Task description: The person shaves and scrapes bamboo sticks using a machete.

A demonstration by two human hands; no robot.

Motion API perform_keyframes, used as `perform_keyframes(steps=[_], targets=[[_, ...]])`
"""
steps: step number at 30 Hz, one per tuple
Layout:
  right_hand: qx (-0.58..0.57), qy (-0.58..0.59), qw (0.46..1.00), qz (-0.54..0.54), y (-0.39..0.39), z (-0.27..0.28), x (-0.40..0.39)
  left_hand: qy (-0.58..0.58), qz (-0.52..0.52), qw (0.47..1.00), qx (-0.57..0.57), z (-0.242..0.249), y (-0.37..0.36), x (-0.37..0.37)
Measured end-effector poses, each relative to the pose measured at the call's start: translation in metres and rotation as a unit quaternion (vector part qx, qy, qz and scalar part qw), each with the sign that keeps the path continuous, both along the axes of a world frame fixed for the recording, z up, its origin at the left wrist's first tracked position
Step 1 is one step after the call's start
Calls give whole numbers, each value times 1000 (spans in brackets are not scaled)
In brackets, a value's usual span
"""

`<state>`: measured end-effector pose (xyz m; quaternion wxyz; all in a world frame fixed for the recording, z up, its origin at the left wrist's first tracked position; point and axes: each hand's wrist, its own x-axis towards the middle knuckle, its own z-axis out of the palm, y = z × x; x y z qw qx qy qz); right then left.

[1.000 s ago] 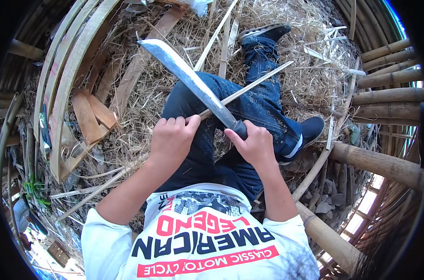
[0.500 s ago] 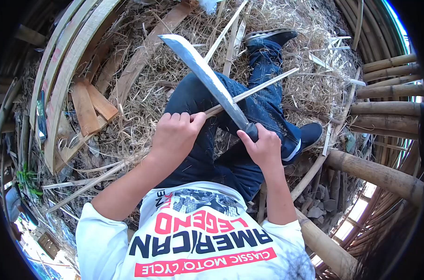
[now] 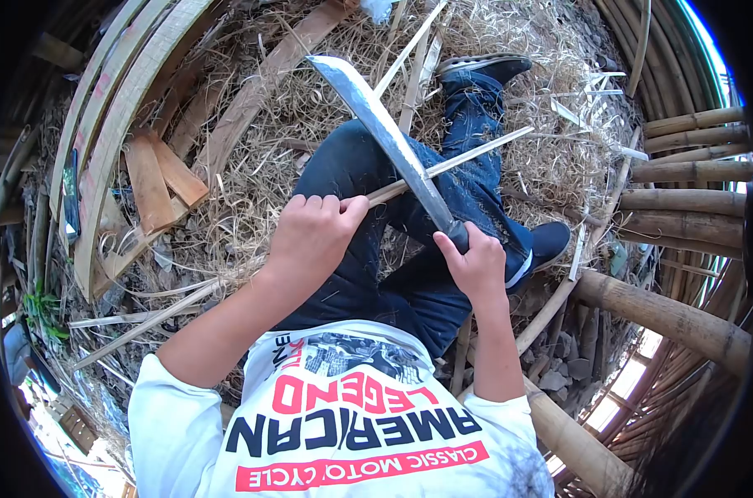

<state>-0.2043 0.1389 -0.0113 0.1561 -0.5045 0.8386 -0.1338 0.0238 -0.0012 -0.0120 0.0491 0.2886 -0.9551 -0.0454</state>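
My left hand [image 3: 314, 236] is closed around one end of a thin bamboo strip [image 3: 479, 152], which slants up and to the right above my legs. The fingers of my right hand [image 3: 477, 259] are wrapped round the dark handle of a machete [image 3: 376, 124]. Its long, broad blade points up and to the left, crossing over the strip just beyond my left hand. Blade and strip appear to touch at the crossing. My bent knee in blue jeans [image 3: 335, 170] is beneath both.
Curly shavings [image 3: 252, 166] cover the ground. Curved planks [image 3: 119, 108] and short wood pieces [image 3: 150, 187] lie at the left. Bamboo poles [image 3: 667, 311] stick out from the right, beside a bamboo wall. Loose strips [image 3: 152, 332] lie near my left elbow.
My right hand and the machete have shifted slightly right, so the blade crosses the strip a little farther from my left hand. My left hand still holds the strip in nearly the same place.
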Motion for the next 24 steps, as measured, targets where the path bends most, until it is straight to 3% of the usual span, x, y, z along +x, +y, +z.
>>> perform_keyframes(steps=[19,24], targets=[[21,23,999,12,6,5,-16,1,2,1000,11,0,-2,1],[37,-48,983,-174,31,0,-70,2,4,1000,12,2,-4,3]])
